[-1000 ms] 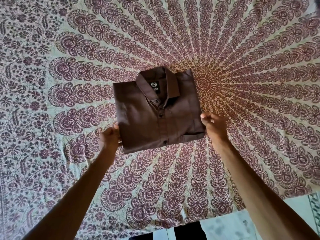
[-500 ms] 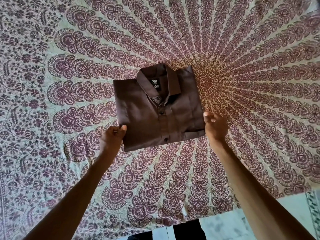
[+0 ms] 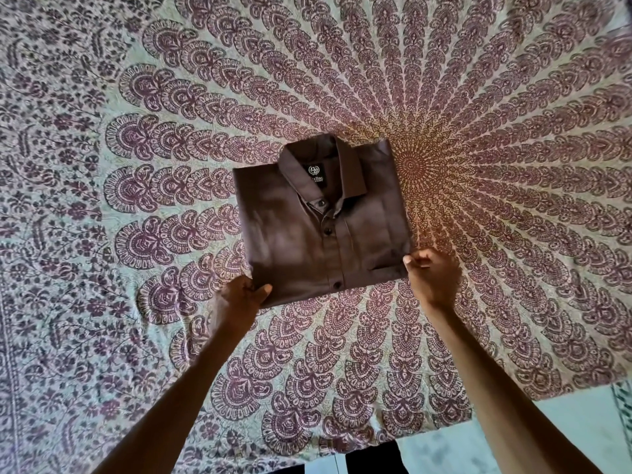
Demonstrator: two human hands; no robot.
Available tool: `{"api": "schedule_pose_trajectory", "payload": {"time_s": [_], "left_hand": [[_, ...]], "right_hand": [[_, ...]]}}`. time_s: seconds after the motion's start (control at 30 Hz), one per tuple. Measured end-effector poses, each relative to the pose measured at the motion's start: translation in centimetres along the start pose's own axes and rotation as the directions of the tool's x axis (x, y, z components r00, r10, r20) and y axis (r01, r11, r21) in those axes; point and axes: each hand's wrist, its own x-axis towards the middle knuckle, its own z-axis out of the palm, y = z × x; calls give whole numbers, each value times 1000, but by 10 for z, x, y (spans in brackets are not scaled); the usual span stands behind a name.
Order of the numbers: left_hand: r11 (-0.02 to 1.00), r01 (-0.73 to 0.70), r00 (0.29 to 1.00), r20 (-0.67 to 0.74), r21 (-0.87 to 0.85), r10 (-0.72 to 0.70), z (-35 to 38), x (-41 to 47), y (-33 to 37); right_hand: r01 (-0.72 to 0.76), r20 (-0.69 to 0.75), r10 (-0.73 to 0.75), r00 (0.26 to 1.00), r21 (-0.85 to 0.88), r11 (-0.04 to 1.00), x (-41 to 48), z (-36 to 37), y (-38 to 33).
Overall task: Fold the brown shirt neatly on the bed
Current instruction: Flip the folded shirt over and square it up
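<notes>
The brown shirt [image 3: 318, 230] lies folded into a compact rectangle in the middle of the bed, collar up and away from me, buttons and a black neck label showing. My left hand [image 3: 241, 297] pinches the shirt's near left corner, thumb on top. At the near right corner by the chest pocket, my right hand [image 3: 431, 273] has its fingers curled on the edge. Both forearms reach in from the bottom of the view.
The bed [image 3: 143, 336] is covered by a cream sheet with a maroon mandala print that fills nearly the whole view. Its near edge runs along the bottom, with pale floor [image 3: 588, 436] showing at the bottom right.
The folded shirt has been nudged slightly away from me and squared. My left hand slid from the shirt's left side onto its near left corner; my right hand kept the right corner.
</notes>
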Motion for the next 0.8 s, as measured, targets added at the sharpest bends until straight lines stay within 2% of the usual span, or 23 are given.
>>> {"api": "schedule_pose_trajectory", "payload": {"time_s": [0.07,0.17,0.3,0.37,0.43,0.57,0.63,0.73,0.8], "left_hand": [[1000,-6,999,-53,5,6,1,-1,5],[988,-89,978,-199,-124,63,1,3,14],[965,-42,948,-316,-260,-43,-5,18,48],[954,15,947,-301,-299,-110,-8,30,68],[937,101,952,-241,-335,-188,-9,44,83],[941,235,959,-98,-243,-265,-11,62,98],[944,209,964,-112,-254,-243,-14,66,99],[956,86,966,-210,-281,-149,-13,64,93],[953,24,977,-195,-301,-86,-12,62,86]], "right_hand": [[-13,-7,14,1000,42,999,3,3,-2],[52,-48,-48,998,72,996,10,6,-21],[68,-82,-71,994,-36,997,32,19,-53],[72,-80,-80,994,-99,992,46,26,-65],[65,-3,-65,998,-126,990,60,31,-73],[88,134,-64,989,-182,979,75,33,-81],[85,146,-64,987,-141,986,77,32,-76],[66,147,-44,988,-148,987,71,31,-70],[60,149,-34,988,-172,983,64,31,-72]]}}
